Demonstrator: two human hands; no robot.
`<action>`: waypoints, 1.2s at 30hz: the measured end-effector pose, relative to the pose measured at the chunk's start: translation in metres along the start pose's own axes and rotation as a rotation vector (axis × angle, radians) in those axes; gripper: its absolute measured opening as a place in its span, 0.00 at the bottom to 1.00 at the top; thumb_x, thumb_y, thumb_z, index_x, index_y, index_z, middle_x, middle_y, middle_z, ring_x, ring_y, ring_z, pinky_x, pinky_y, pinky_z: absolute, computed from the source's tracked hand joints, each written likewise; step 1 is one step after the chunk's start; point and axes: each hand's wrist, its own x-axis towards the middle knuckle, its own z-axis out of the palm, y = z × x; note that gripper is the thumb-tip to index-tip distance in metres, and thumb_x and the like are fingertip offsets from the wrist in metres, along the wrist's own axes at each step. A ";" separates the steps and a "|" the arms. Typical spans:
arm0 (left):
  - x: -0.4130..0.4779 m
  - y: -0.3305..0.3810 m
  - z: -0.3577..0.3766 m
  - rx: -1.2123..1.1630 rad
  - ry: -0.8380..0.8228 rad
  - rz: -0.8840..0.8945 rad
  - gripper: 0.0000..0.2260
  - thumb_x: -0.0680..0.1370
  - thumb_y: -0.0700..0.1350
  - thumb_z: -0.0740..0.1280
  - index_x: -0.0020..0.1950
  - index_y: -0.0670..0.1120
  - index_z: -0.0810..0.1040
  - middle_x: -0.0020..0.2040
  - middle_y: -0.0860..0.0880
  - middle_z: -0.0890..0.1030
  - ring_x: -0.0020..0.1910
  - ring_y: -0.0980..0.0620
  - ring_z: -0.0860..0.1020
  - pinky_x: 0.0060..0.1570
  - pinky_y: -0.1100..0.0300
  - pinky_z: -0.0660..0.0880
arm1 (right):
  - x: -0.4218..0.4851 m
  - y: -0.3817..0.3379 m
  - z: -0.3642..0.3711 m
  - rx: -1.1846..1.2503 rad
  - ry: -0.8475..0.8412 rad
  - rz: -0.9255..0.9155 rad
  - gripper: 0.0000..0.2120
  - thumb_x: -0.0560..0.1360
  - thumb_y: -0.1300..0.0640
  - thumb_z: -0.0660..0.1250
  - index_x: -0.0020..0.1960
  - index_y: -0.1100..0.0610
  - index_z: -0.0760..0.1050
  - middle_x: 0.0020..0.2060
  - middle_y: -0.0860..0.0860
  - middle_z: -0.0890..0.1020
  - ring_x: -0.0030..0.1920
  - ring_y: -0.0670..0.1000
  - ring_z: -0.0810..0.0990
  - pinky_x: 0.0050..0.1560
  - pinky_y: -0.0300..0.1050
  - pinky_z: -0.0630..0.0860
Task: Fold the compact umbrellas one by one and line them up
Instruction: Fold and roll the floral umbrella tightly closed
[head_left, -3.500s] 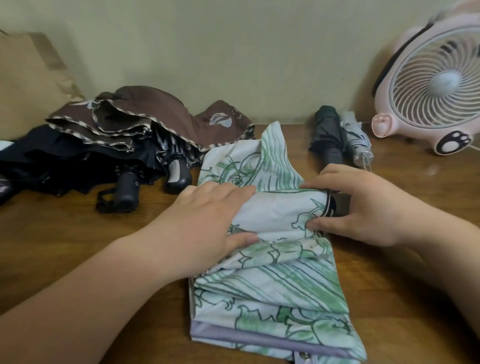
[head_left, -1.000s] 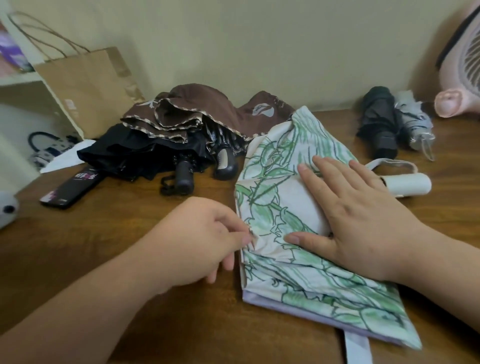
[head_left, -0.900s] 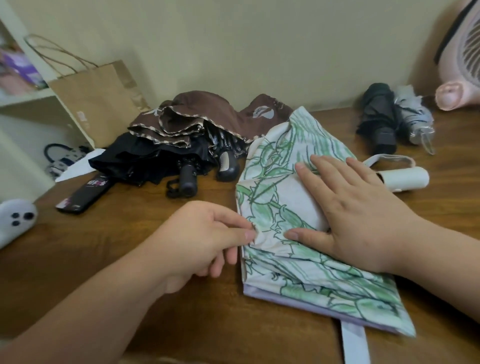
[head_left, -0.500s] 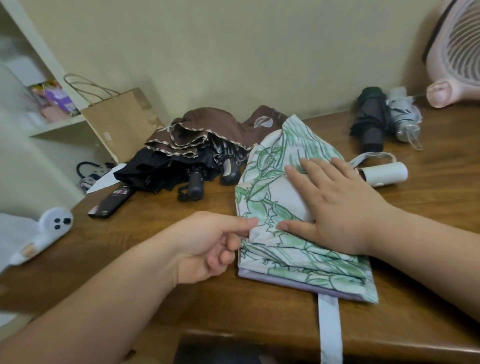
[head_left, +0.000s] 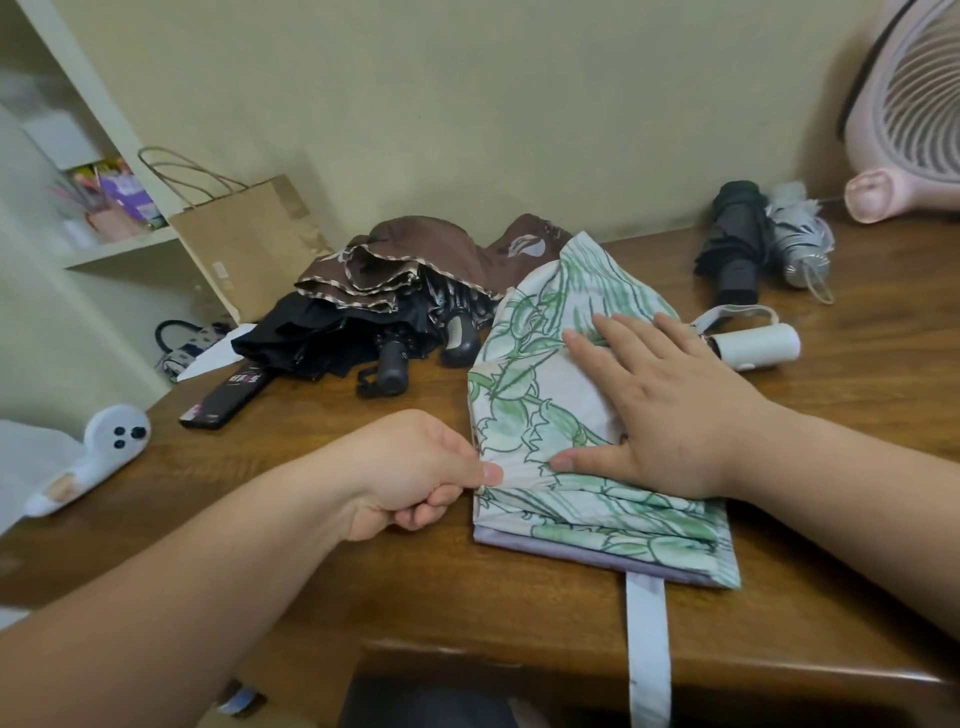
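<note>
Umbrella with green print (head_left: 545, 395) flattened near-centre on table (head_left: 311, 571) | right hand (head_left: 670, 410) flat atop, fingers straight | left hand (head_left: 415, 467) pinches its left edge | brown umbrella (head_left: 415, 254), black umbrella (head_left: 322, 332) heaped far-left | folded pair (head_left: 753, 239) far-right

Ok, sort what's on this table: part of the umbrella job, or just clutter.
Job: green umbrella, pinched by the left hand, pressed by the right hand; brown umbrella; black umbrella; dark folded umbrella; grey folded umbrella.
Clutter: paper bag, phone, fan, white toy.
</note>
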 end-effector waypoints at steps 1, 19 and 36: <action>0.001 0.000 0.000 0.036 0.006 0.010 0.20 0.78 0.44 0.75 0.25 0.48 0.78 0.23 0.49 0.68 0.20 0.54 0.64 0.21 0.64 0.58 | 0.000 0.001 0.000 -0.003 -0.004 -0.008 0.58 0.61 0.13 0.31 0.81 0.47 0.32 0.83 0.55 0.45 0.82 0.55 0.42 0.81 0.58 0.41; 0.053 0.028 0.022 1.206 0.069 0.596 0.55 0.67 0.82 0.53 0.77 0.57 0.23 0.81 0.55 0.29 0.80 0.52 0.29 0.80 0.40 0.39 | -0.004 0.011 -0.010 0.041 -0.051 -0.057 0.63 0.60 0.13 0.42 0.83 0.51 0.36 0.83 0.52 0.39 0.82 0.51 0.37 0.81 0.53 0.37; 0.066 0.013 0.019 1.099 -0.005 0.658 0.60 0.57 0.86 0.61 0.73 0.71 0.24 0.75 0.58 0.19 0.74 0.50 0.19 0.75 0.37 0.29 | -0.093 -0.015 -0.067 0.924 -0.167 0.433 0.18 0.58 0.37 0.77 0.45 0.43 0.85 0.34 0.50 0.85 0.29 0.46 0.80 0.33 0.41 0.76</action>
